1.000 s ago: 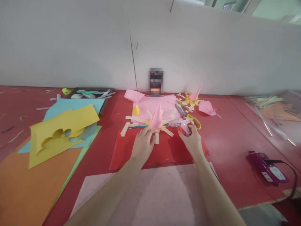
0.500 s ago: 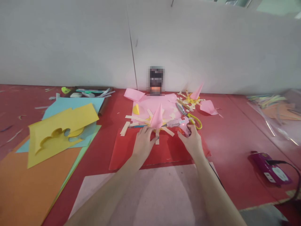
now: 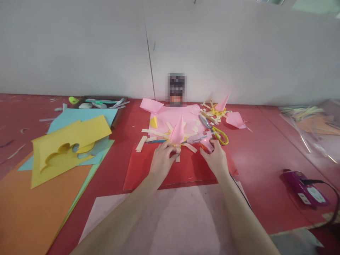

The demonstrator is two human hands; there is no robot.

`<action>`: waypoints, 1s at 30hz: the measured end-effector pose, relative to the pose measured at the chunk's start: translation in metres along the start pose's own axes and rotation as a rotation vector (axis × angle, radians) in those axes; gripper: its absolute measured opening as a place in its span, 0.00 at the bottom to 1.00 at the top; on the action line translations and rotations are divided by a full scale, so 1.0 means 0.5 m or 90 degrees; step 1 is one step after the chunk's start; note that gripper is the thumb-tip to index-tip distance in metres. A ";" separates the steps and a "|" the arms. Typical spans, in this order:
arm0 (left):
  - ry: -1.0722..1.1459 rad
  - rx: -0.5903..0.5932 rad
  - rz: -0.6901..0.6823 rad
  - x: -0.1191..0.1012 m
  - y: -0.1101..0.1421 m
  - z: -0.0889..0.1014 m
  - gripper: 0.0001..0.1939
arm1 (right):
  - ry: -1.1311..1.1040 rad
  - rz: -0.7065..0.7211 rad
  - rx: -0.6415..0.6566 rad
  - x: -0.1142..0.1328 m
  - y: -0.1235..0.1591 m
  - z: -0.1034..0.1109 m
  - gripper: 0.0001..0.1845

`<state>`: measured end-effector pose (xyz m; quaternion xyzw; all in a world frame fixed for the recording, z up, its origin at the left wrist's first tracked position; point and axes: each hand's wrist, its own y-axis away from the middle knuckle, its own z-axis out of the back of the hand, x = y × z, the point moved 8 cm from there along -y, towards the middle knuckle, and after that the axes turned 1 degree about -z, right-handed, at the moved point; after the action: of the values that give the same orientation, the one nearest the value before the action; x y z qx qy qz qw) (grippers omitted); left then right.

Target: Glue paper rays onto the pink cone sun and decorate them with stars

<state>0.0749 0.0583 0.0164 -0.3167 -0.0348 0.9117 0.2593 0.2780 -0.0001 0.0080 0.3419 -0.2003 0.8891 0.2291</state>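
A pink paper cone (image 3: 177, 131) stands on a yellow base, with pale paper strips (image 3: 190, 148) spreading out round it like rays. My left hand (image 3: 163, 159) is closed at the cone's near edge, with fingers at its base and thumb by the front strip. In my right hand (image 3: 216, 156) is a pink glue gun (image 3: 204, 138), its light glowing red and its nozzle pointing left, close to the cone's base. Both hands are over a red board (image 3: 156, 177). Scissors with yellow handles (image 3: 221, 136) lie just behind the glue gun.
A second pink cone (image 3: 222, 103) stands at the back right, beside a pink paper piece (image 3: 235, 120). Yellow paper (image 3: 53, 141) with cut-outs lies on coloured sheets at left. A purple power strip (image 3: 305, 189) with a cord sits at right. A grey wall (image 3: 92, 49) rises behind.
My left thumb has moved in toward the front strip. The glue gun, in my right hand, has shifted slightly left toward the cone's base. The view has tilted a little downward.
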 end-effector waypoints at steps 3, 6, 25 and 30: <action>-0.042 0.011 -0.014 -0.006 0.004 0.000 0.03 | 0.026 0.006 0.013 0.002 0.001 -0.007 0.19; -0.053 0.020 -0.041 -0.014 0.009 0.003 0.04 | 0.047 0.007 0.025 0.007 0.004 -0.012 0.18; -0.031 0.020 -0.062 -0.019 0.019 0.015 0.07 | 0.055 0.092 0.023 0.015 0.005 -0.025 0.14; -0.042 0.021 -0.071 -0.018 0.019 0.015 0.07 | 0.056 0.107 0.021 0.017 0.006 -0.025 0.14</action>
<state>0.0721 0.0466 0.0253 -0.2797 -0.0455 0.9063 0.3135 0.2645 0.0061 0.0049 0.2882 -0.2035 0.9225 0.1569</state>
